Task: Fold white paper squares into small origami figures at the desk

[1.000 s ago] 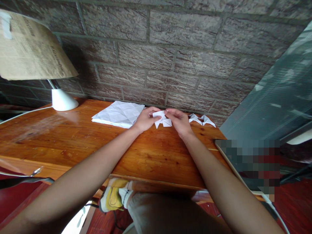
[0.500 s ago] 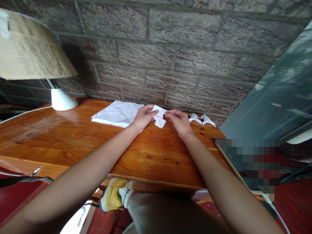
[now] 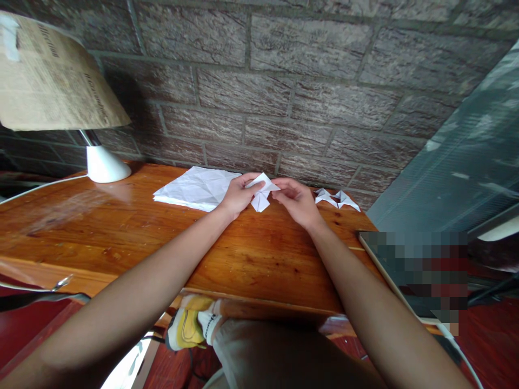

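A small folded white paper piece (image 3: 263,188), with pointed corners and a creased square flap hanging at its lower side, is pinched in my left hand (image 3: 239,195), thumb on top and fingers behind. To its right is my right hand (image 3: 298,200), its thumb and index finger parted around the paper's right corner. Whether those fingertips touch the corner I cannot tell. Left of my left hand lies a stack of creased white paper sheets (image 3: 194,189). Two folded white paper pieces (image 3: 325,198) sit on the wooden table (image 3: 251,254) beyond my right hand.
A white-based lamp (image 3: 106,165) with a newsprint shade stands at the left. Behind the table rises a brick wall (image 3: 259,92). A dark flat device (image 3: 405,275), partly pixelated, is at the right edge. A foot in a yellow-and-white sock (image 3: 188,327) shows below.
The folded paper has turned and tilted in my left hand, its lower flap shifting left. My right hand's finger and thumb have parted from their pinch on its right side.
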Available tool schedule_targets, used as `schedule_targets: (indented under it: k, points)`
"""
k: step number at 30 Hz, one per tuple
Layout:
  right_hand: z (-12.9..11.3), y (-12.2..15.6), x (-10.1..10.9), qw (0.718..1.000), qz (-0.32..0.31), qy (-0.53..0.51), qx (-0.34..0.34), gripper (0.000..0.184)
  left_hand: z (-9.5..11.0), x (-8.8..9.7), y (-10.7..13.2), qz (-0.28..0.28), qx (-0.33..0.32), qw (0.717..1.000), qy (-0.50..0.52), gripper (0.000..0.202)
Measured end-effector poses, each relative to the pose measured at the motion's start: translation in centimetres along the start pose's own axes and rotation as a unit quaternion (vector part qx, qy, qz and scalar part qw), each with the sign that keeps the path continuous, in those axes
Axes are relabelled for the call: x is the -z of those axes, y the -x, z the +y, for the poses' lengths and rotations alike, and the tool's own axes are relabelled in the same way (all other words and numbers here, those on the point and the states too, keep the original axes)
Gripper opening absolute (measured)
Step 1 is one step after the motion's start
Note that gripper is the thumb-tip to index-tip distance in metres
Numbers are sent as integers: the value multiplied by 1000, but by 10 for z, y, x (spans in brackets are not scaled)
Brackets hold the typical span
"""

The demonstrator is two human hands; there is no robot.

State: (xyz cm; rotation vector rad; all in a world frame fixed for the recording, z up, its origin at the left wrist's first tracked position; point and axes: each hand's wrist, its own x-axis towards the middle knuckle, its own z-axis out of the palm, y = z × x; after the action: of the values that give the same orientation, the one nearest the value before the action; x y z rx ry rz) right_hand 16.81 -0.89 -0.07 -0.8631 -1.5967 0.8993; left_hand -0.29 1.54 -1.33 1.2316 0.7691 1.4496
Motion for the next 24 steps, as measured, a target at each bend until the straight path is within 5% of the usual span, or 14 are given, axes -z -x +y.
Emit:
schedule_targets:
  k: [9, 24]
  points:
    - [2, 0, 2, 999, 22, 28, -11, 28, 4, -5, 8, -55, 30, 998, -25, 33]
    - [-3, -1, 7, 1000, 3, 20, -22, 28, 1, -4, 6, -55, 32, 997, -34, 37]
